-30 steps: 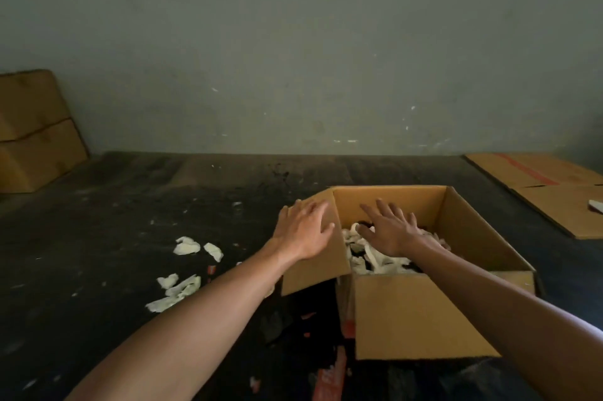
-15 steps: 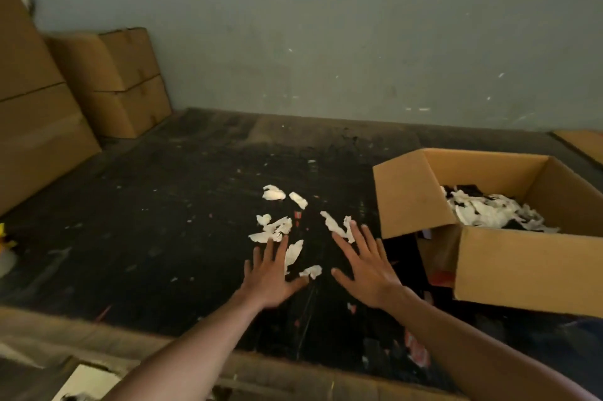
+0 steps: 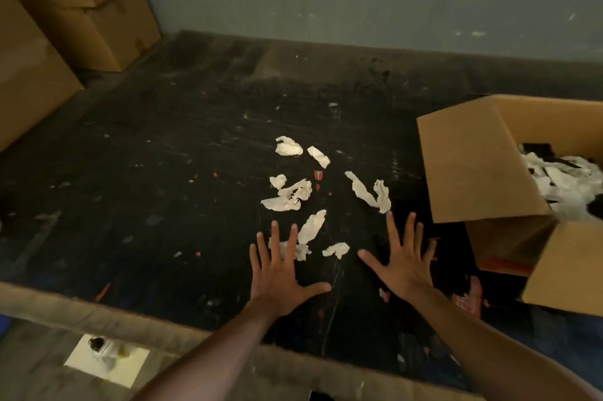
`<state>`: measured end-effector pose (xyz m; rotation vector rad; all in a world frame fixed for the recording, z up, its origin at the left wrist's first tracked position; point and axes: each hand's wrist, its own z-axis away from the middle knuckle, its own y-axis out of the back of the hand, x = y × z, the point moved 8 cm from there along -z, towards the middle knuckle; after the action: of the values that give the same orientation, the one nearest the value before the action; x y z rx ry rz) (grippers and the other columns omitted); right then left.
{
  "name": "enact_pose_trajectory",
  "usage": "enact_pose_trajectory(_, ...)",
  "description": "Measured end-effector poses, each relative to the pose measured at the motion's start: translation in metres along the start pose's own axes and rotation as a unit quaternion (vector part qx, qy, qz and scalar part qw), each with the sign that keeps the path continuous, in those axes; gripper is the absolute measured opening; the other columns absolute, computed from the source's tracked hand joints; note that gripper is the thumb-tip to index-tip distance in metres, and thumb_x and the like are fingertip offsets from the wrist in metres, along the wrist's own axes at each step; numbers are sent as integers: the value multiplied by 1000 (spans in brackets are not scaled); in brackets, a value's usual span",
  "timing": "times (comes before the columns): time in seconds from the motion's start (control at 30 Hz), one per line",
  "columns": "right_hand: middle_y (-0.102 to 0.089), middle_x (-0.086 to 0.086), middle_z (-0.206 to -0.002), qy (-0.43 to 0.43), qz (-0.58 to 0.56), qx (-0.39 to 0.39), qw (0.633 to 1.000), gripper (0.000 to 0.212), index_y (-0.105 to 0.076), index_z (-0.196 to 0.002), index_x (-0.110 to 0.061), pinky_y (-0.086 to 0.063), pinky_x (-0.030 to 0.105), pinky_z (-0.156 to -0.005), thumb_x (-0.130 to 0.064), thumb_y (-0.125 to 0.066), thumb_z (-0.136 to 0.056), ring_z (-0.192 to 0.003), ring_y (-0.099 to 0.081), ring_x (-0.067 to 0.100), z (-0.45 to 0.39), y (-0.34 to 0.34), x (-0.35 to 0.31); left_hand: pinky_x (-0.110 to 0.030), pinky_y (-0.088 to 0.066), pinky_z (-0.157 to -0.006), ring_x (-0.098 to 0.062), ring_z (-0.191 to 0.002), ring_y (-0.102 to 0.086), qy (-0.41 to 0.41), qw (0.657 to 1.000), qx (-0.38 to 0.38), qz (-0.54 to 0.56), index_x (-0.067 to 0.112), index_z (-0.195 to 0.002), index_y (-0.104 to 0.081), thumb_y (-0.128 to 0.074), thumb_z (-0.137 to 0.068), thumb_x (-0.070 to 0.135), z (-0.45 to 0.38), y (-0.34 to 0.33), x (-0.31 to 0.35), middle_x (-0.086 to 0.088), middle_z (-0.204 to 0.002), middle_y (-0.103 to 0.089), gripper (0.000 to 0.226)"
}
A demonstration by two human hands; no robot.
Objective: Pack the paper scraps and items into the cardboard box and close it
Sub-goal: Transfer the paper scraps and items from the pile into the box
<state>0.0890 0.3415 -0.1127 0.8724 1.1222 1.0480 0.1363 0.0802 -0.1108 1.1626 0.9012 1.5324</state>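
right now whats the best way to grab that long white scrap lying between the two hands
Take the long scrap at its near, lower end, coming straight down from above with the left hand, whose fingers already lie next to it. It lies flat and thin on the dark table, so pinching its crumpled ridge between thumb and fingertips should work best.

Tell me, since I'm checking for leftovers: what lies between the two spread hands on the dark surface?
In the head view, one small white paper scrap lies between the left hand and right hand, touching neither.
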Motion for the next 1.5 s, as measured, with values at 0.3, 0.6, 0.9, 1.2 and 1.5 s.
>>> enact_pose_trajectory(0.3, 20, 5, -163, 73, -58, 6, 996, 75, 21, -151, -39, 7, 49, -120, -70, -13, -92, -149, 16, 21, -101, 2, -81, -55, 7, -120, -40, -145, 29, -22, 999, 31, -23, 33, -144, 39, -27, -52, 107, -98, 28, -10, -12, -154, 42, 135)
enact_pose_trajectory(0.6, -18, 2, -162, 171, -116, 31, 978, 53, -28, -149, -42, -19, 63, -115, -58, -33, -99, -148, -13, 28, -210, 59, -170, -48, -1, -123, -17, -150, 21, -107, 993, 31, -40, 31, -151, 28, -24, -59, 102, -145, 46, -39, -2, -164, 24, 127)
enact_pose_trajectory(0.9, 10, -16, -164, 318, 154, -228, 907, 50, -24, -146, -59, 1, 77, -109, -66, -27, -97, -150, 13, 31, -262, -3, -264, -48, 1, -123, -20, -152, 12, -122, 990, 56, -28, 29, -155, 19, -32, -65, 97, -147, 46, -39, -4, -166, 11, 124)
enact_pose_trajectory(1.2, -17, -10, -163, 246, 90, -203, 944, 60, -41, -141, -49, -16, 67, -113, -76, -27, -89, -150, -9, 26, -220, 31, -161, -50, 1, -122, -19, -152, 14, -133, 990, 38, 5, 34, -148, 30, -41, -67, 92, -143, 50, -38, -3, -165, 18, 123)
enact_pose_trajectory(1.5, 19, -5, -164, 181, 101, -217, 954, 104, 9, -149, -55, 4, 64, -116, -90, -45, -68, -149, 21, 28, -116, 24, -100, -53, 20, -113, -32, -136, 47, -237, 967, -86, -33, 42, -142, 39, -62, -46, 93, -152, 66, -42, 2, -146, 54, 148)
